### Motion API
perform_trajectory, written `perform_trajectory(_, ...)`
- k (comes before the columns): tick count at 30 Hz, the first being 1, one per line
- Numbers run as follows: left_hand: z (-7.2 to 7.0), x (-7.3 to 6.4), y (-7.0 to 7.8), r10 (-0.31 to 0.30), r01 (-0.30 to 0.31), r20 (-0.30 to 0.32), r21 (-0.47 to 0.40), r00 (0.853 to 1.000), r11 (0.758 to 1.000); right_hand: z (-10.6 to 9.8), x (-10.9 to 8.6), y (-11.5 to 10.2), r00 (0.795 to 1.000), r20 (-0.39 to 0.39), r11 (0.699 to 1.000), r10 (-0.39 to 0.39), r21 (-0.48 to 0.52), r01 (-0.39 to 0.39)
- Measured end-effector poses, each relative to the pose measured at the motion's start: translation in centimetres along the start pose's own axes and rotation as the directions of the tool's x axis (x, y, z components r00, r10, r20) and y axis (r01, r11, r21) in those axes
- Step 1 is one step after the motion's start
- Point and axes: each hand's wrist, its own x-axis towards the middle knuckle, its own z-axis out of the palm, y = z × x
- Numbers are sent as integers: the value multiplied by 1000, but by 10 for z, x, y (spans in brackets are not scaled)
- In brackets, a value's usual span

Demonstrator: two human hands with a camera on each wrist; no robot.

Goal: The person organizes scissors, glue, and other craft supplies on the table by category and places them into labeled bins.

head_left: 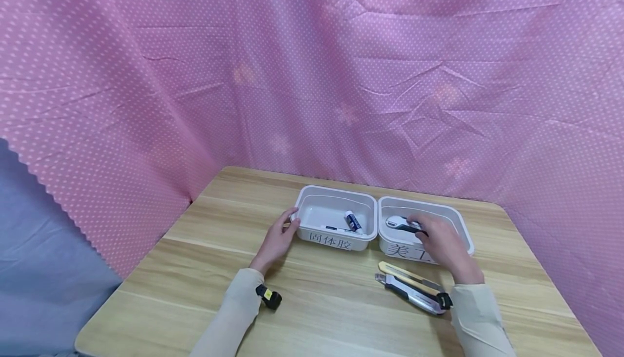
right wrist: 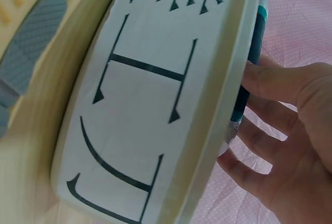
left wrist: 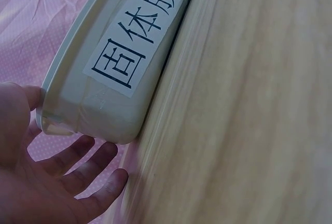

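At the left end of the left plastic box (head_left: 336,189), my left hand (head_left: 279,239) holds the rim corner between thumb and index finger. Its other fingers are spread outside the box wall, as the left wrist view shows. My right hand (head_left: 439,240) reaches over the right plastic box (head_left: 421,203) and grips a grey and dark utility knife (head_left: 402,224) within its rim. Most of that handle is hidden behind the box wall in the right wrist view. A blue and white glue stick (head_left: 352,220) lies in the left box beside a thin pen-like stick (head_left: 341,230).
In front of the right box lie a yellow utility knife (head_left: 407,277) and a grey-and-black utility knife (head_left: 411,294), near my right forearm. Printed labels (head_left: 330,240) are on the box fronts. A pink dotted curtain (head_left: 312,75) hangs behind the wooden table (head_left: 312,313).
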Motion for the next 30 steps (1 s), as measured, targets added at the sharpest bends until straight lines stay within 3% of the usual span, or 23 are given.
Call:
perform_trajectory(5, 0, 0, -1, 28, -28, -7, 4, 1000, 1000, 2, 0, 1, 1000, 6, 1000, 16, -5, -16)
perform_trajectory(13, 1, 1, -2, 22, -22, -4, 1, 1000, 1000, 6, -1, 5, 1000, -12, 1000, -11, -7, 10)
perform_trajectory(30, 1, 1, -2, 9, -9, 7, 9, 1000, 1000, 6, 0, 6, 999, 24, 999, 33, 25, -34)
